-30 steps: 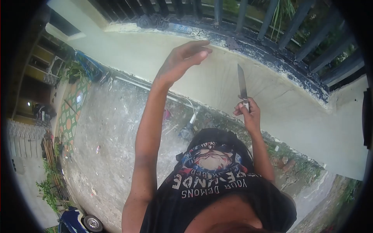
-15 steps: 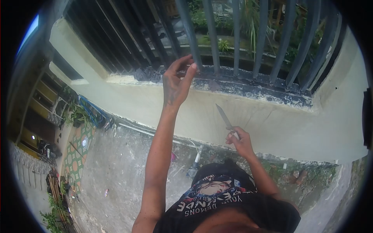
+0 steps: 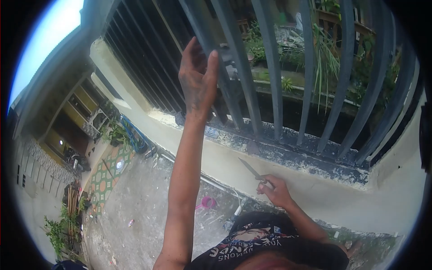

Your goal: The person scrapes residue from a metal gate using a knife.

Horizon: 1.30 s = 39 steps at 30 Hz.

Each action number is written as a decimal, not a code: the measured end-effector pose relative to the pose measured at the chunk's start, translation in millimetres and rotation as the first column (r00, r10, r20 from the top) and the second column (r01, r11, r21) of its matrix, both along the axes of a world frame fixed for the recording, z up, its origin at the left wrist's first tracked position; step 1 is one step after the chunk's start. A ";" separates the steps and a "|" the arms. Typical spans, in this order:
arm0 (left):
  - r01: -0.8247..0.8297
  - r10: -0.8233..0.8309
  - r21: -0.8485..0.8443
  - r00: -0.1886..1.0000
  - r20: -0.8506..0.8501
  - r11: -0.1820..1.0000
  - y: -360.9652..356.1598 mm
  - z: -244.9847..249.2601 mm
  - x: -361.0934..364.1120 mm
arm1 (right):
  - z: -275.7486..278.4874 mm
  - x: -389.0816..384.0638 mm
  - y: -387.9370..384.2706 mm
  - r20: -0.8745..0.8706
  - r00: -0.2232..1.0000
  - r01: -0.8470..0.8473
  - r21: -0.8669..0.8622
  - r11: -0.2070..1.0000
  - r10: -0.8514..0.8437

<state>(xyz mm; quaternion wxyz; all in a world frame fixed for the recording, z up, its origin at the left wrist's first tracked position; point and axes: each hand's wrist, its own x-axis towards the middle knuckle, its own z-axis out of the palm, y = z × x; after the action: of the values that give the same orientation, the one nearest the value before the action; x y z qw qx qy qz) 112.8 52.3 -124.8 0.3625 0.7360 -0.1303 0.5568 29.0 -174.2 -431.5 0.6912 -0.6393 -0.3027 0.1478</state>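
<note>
My left hand is raised at one of the grey metal bars, its fingers and thumb apart on either side of the bar. Whether the fingers touch the metal is not clear. My right hand is closed round the handle of a knife, whose blade points up and left in front of the pale wall. Between the hands runs the ledge under the bars, with flaking dark paint. A small brownish piece lies on the ledge.
Below the wall are a concrete floor, a white pipe and a pink dipper. Coiled blue hose and plants stand at the left, near green patterned tiles. Greenery shows behind the bars.
The view has tilted up and left. My left hand has moved higher up along the bars, away from the ledge. My right hand still holds the knife low by the wall.
</note>
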 end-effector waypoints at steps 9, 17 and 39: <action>0.210 -0.241 -0.254 0.966 -0.096 0.944 -19.7 50.9 25.7 | 0.9 7.4 -8.3 -0.119 0.971 -0.203 0.066 0.977 0.209; 0.208 -0.217 -0.282 0.976 -0.001 0.936 -24.9 48.4 37.4 | -4.3 0.6 -16.6 -0.181 0.957 -0.223 0.051 0.974 0.228; 0.397 -0.439 -0.369 0.898 -0.036 0.841 -7.5 48.8 40.9 | 241.6 28.5 57.6 0.349 0.904 0.156 0.265 0.952 -0.246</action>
<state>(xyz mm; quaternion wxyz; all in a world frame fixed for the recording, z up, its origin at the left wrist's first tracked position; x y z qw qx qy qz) 153.6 44.8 -75.9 0.6082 0.6446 -0.1640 0.4332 57.6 -116.6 -189.9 0.7010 -0.5990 -0.3772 -0.0866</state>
